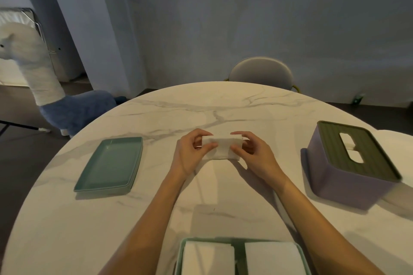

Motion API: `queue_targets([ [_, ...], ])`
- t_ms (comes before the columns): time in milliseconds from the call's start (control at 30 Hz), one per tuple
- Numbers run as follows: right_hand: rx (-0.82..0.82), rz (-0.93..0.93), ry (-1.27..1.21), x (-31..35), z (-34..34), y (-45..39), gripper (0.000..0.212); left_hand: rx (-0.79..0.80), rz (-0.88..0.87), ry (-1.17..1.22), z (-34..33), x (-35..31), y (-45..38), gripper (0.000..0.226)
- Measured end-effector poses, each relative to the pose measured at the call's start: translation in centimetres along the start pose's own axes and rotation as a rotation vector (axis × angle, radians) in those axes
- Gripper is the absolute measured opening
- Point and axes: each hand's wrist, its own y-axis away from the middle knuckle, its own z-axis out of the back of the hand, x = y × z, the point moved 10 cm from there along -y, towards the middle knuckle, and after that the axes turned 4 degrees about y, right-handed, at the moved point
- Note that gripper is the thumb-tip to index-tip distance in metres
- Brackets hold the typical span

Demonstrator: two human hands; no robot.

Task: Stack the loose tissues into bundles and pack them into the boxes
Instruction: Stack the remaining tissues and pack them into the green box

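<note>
A white tissue bundle stands on its long edge at the middle of the marble table. My left hand pinches its left end between thumb and fingers. My right hand pinches its right end the same way. At the near edge an open green box holds two white tissue stacks side by side, the left stack and the right stack. A closed purple tissue box with a dark green slotted lid stands at the right, white tissue showing in its slot.
A green rectangular lid or tray lies on the table to the left. More white tissue shows behind the purple box at the right edge. A grey chair stands at the far side. A plush animal stands on the floor, left.
</note>
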Motion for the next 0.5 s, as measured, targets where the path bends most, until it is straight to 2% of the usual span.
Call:
queue_targets([
  [167, -0.03, -0.014, 0.028, 2.1, 1.6, 2.4, 0.013, 0.06, -0.031, -0.07, 0.2, -3.9, 1.6, 0.016],
  [300, -0.006, -0.064, -0.067, 4.4, 3.1, 5.2, 0.019, 0.13, -0.033, -0.117, 0.0, -8.3, 3.7, 0.02],
  [367, 0.011, -0.086, -0.169, 6.7, 4.0, 6.9, 0.023, 0.144, 0.017, -0.126, 0.3, -10.4, 5.2, 0.022],
  [500, 0.034, -0.244, -0.449, 10.2, 5.1, 10.9, 0.031, 0.203, 0.209, 0.088, 0.3, -14.2, 9.3, 0.025],
])
